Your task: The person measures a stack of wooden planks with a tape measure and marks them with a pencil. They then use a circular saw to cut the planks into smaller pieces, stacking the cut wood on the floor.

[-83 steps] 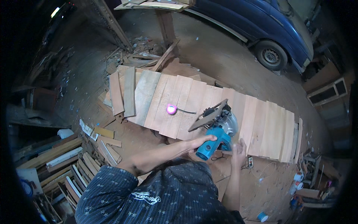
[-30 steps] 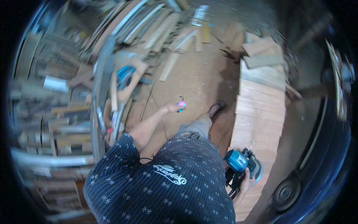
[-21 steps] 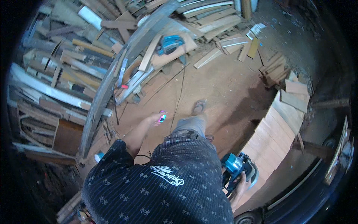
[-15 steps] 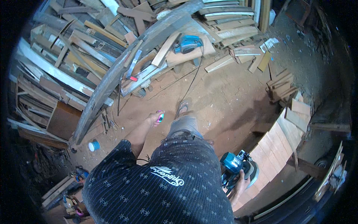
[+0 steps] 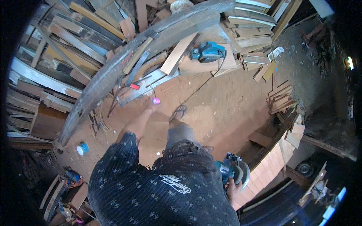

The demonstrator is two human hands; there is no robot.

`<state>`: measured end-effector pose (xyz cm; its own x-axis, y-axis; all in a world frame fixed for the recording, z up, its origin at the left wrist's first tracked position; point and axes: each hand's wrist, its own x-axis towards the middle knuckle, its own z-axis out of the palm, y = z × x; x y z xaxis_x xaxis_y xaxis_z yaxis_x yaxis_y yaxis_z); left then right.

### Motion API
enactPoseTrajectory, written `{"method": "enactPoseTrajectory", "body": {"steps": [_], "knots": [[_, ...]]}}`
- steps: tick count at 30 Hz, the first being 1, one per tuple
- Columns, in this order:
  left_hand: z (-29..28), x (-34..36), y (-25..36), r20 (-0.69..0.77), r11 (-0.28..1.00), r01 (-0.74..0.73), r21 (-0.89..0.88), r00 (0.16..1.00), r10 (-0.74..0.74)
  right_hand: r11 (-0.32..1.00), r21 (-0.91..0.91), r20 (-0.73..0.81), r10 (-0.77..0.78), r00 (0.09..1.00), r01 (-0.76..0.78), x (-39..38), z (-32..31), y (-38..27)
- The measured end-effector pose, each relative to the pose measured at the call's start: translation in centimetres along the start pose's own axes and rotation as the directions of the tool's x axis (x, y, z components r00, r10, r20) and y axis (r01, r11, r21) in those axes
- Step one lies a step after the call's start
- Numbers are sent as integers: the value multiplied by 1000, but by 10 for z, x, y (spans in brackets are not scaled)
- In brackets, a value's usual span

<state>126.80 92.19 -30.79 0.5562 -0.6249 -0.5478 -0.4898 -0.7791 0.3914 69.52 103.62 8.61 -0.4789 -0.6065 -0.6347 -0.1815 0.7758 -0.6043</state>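
My right hand [image 5: 233, 190] is closed around a teal circular saw [image 5: 230, 170] with a grey blade guard, held at my right hip beside a row of light boards [image 5: 260, 179]. Stretched forward, my left hand [image 5: 152, 107] grips a small pink object [image 5: 156, 100], too small to name surely. It is nearest to a low plank bench [image 5: 141, 90]. A flat metal tool with a red end [image 5: 134, 86] lies there. Farther right on the bench, a teal electric planer [image 5: 208, 51] rests on a board, its dark cord trailing down to the floor.
A long grey curved beam [image 5: 109, 73] runs behind the bench. Piled timber [image 5: 71, 41] fills the far left, and stacked planks [image 5: 250, 32] stand at the far right. A teal-and-white spool [image 5: 82, 148] sits on the floor at the left. My sandalled foot [image 5: 180, 110] stands ahead.
My left hand has reached farther forward toward the bench with the small pink object. The circular saw stays in my right hand, and the view has shifted.
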Motion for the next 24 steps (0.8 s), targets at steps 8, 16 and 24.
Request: {"method": "enactPoseTrajectory", "body": {"steps": [8,16,24], "knots": [[-56,103,75,22,955,-78,286,997,75,978,-202,-67,47,997,-60,-35,41,-51],[-29,133,77,-248,990,-68,126,964,98,950,-307,-75,34,997,-56,-39,78,-94],[53,107,-58,-128,929,-159,-335,984,123,896,-444,93,18,995,26,-20,68,-101]]}}
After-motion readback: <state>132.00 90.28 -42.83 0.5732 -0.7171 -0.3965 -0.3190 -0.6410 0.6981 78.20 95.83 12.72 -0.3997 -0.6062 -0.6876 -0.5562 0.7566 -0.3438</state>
